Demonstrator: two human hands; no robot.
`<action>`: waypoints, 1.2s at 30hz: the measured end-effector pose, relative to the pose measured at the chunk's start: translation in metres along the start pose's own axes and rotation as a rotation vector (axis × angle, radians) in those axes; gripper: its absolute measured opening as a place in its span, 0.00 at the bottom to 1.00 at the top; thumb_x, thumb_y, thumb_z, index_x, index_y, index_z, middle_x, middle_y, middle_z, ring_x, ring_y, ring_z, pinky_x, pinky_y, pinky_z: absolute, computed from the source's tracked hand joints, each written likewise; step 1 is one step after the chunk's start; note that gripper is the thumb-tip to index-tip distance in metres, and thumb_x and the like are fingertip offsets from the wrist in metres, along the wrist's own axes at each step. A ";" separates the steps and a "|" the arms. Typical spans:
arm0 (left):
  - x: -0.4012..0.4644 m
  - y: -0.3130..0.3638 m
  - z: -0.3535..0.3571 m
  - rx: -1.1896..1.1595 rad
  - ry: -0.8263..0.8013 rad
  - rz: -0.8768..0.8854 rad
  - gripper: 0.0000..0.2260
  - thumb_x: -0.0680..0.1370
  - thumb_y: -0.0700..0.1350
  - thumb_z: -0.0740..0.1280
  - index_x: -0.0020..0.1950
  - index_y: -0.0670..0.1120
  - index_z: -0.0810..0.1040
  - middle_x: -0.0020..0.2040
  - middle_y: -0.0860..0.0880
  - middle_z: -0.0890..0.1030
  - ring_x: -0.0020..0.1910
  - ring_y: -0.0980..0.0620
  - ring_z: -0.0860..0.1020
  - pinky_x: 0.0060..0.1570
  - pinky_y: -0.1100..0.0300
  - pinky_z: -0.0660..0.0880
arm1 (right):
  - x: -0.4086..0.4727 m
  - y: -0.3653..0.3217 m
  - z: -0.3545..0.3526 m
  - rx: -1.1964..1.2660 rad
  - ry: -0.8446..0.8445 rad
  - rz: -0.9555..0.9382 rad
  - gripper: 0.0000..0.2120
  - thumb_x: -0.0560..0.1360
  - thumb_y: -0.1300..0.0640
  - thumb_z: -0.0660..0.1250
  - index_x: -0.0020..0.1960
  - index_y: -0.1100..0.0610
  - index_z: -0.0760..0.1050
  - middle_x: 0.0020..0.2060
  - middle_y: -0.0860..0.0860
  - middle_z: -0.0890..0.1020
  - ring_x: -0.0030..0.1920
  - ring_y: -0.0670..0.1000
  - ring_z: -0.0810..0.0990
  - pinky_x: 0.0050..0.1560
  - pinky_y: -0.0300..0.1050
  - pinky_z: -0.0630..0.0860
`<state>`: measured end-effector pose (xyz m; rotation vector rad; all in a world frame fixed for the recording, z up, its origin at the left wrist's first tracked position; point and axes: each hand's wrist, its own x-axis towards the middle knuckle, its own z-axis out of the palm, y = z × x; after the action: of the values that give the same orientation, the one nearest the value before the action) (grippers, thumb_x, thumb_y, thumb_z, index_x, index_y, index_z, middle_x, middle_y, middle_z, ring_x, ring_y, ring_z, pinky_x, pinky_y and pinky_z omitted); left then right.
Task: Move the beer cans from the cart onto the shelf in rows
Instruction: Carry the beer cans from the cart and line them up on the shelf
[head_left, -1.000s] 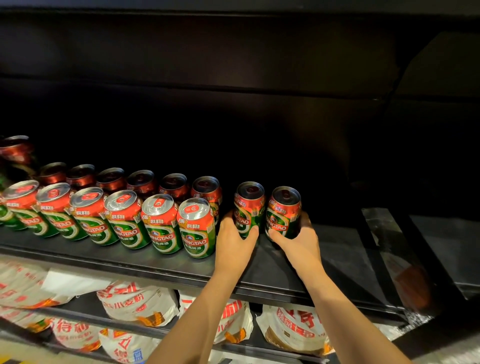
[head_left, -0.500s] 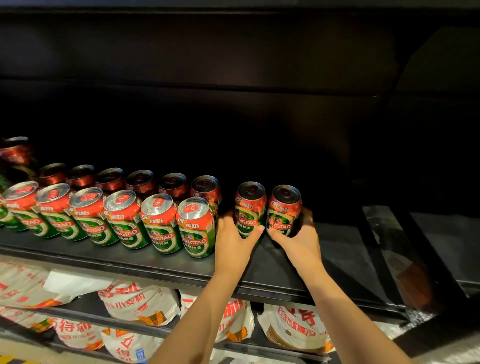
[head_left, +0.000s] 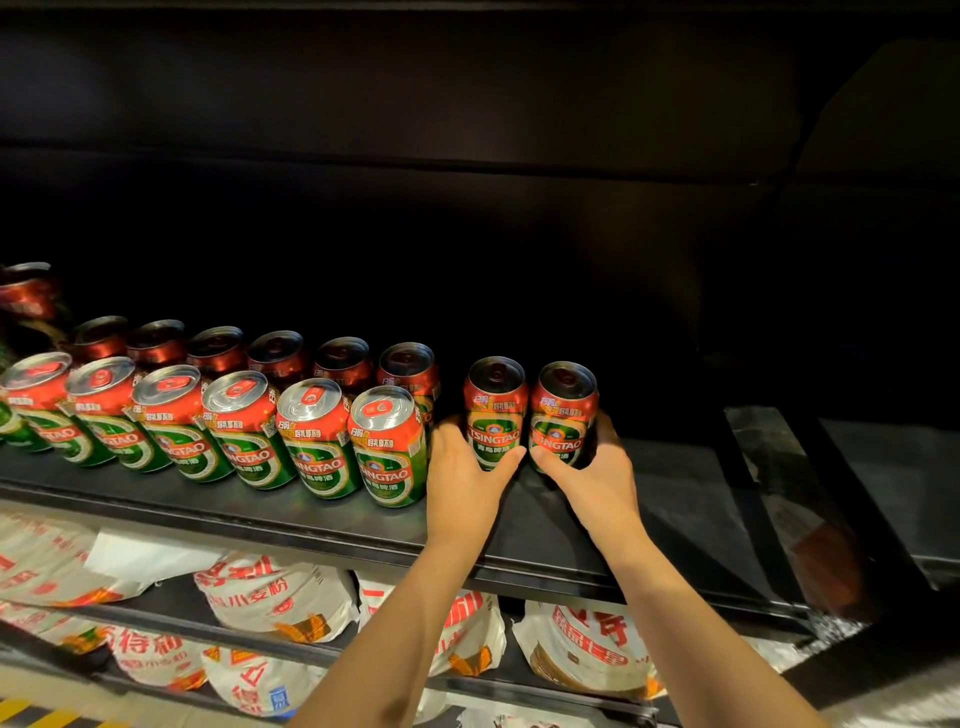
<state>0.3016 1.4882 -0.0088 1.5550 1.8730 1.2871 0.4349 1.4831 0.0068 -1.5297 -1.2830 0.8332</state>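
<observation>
Vs. a sec ago, little has changed: both hands hold the same two cans, which have crept a touch toward the back row and sit a bit squarer. They were already standing on the shelf then. So this looks like final nudging into line, not carrying; release seems close, though neither hand has let go yet.

Left hand is wrapped on the left can: thumb across the front low down, fingers round the far side, mostly hidden. Right hand is wrapped on the right can the same way, thumb in front, fingers curling behind its right side. Each can stands upright above its hand, base hidden by it, so can't tell if fully seated.

The two cans are just beside each other, maybe touching. They stand right of the back row, w/ a small gap to its last can, and behind and right of the front row. Judging by that, they extend the back row; shelf to the right is open for more. Cart not in view.
</observation>
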 end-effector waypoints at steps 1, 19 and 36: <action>-0.001 0.000 0.000 0.009 0.007 0.004 0.23 0.70 0.54 0.73 0.53 0.43 0.67 0.49 0.48 0.71 0.49 0.51 0.73 0.47 0.59 0.73 | 0.000 0.000 0.000 -0.007 -0.003 -0.005 0.31 0.69 0.54 0.75 0.68 0.52 0.67 0.59 0.50 0.79 0.56 0.49 0.78 0.49 0.37 0.73; -0.022 0.007 0.017 0.148 0.176 -0.089 0.23 0.75 0.55 0.66 0.63 0.41 0.69 0.57 0.45 0.73 0.56 0.47 0.73 0.53 0.53 0.75 | 0.006 0.006 0.001 -0.038 -0.051 -0.024 0.31 0.69 0.54 0.76 0.67 0.52 0.68 0.56 0.49 0.79 0.55 0.48 0.78 0.50 0.39 0.74; -0.024 0.009 0.014 0.056 0.226 -0.135 0.23 0.76 0.50 0.67 0.66 0.40 0.70 0.61 0.44 0.75 0.62 0.46 0.73 0.60 0.51 0.73 | 0.006 0.010 0.002 -0.095 -0.089 -0.025 0.27 0.70 0.53 0.75 0.66 0.55 0.71 0.54 0.47 0.78 0.55 0.45 0.76 0.53 0.40 0.71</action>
<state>0.3248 1.4719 -0.0141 1.3294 2.1285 1.4090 0.4378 1.4895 -0.0029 -1.5626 -1.4220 0.8419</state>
